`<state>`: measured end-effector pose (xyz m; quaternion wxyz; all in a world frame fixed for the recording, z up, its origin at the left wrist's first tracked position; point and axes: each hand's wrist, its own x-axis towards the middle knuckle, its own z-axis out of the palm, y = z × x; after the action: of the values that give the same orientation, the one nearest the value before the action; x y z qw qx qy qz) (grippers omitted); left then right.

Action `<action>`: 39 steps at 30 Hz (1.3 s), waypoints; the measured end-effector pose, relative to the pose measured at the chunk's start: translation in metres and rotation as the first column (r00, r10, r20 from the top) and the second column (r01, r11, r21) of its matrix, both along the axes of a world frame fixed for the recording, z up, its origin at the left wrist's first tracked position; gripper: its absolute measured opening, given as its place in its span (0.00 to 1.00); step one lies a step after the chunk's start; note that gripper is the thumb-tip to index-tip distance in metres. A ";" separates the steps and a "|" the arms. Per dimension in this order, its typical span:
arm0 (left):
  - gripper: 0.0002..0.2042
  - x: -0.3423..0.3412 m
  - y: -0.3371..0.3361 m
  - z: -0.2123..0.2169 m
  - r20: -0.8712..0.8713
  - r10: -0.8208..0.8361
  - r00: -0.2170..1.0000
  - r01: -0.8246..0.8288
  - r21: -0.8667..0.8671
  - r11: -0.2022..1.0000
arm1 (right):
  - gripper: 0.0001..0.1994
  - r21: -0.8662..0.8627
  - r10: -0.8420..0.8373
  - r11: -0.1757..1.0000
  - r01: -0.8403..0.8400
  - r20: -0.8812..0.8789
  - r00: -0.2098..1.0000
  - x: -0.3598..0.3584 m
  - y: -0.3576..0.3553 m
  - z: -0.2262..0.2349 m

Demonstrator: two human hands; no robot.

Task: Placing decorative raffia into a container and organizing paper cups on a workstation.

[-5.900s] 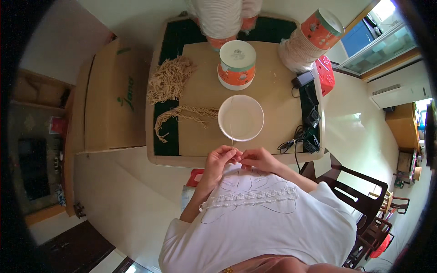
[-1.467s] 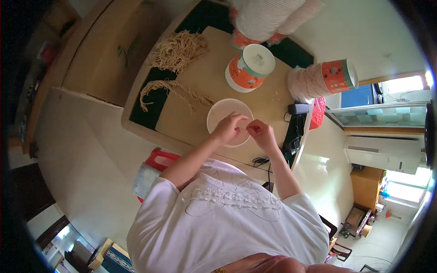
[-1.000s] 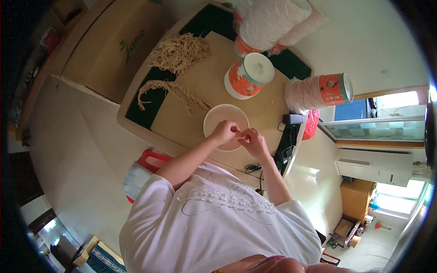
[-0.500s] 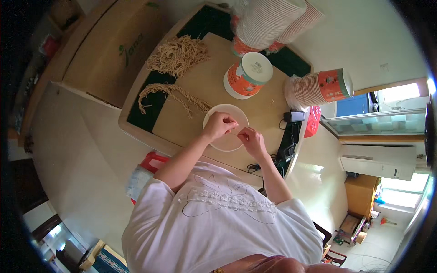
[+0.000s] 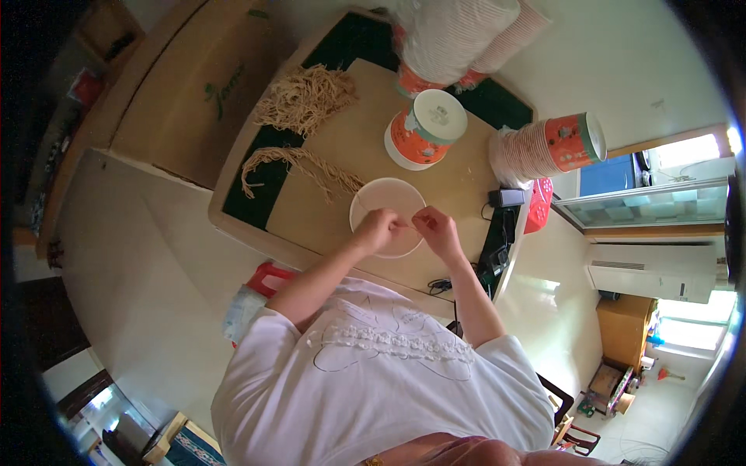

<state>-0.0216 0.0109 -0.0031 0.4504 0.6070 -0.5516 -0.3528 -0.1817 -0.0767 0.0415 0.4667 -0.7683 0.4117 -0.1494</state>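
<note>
A white paper bowl (image 5: 387, 203) stands on the tan board of the table (image 5: 334, 155) in front of me. Over its near rim my left hand (image 5: 378, 231) and my right hand (image 5: 437, 231) meet, both pinching a thin pale string (image 5: 409, 227) stretched between the fingertips. A second strand runs from the bowl's left rim toward my fingers. To the left lie a loose bundle of tan strings (image 5: 299, 165) and a bigger tangled heap (image 5: 307, 95).
An orange-and-white bowl with a lid (image 5: 423, 128) stands behind the white one. A tilted stack of orange bowls (image 5: 544, 147) and taller white stacks (image 5: 451, 35) crowd the far side. Black cables and an adapter (image 5: 501, 233) lie at the right edge. A cardboard box (image 5: 186, 93) is on the left.
My hands have shifted slightly over the bowl, staying close together on the string; the view has swung a little, and my hands moved from the bowl's near edge further over it.
</note>
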 end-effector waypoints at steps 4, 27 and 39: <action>0.06 -0.026 -0.014 -0.017 0.050 0.047 0.998 -0.038 -0.170 0.985 | 0.03 0.014 0.043 0.999 -0.044 0.057 0.997 0.003 -0.010 -0.002; 0.11 -0.001 0.002 0.005 -0.416 0.127 0.901 0.005 0.303 0.953 | 0.04 -0.255 0.154 0.944 -0.209 -0.218 0.964 -0.009 0.028 0.006; 0.07 0.018 0.030 0.060 0.747 -0.176 0.641 -0.041 0.262 0.964 | 0.04 -0.209 0.079 0.973 -0.102 -0.112 0.991 -0.012 0.034 0.002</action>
<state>-0.0038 0.0407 0.0573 0.0799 0.7304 -0.6620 -0.1479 -0.1940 -0.0424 0.0431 0.3658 -0.8388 0.3811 -0.1318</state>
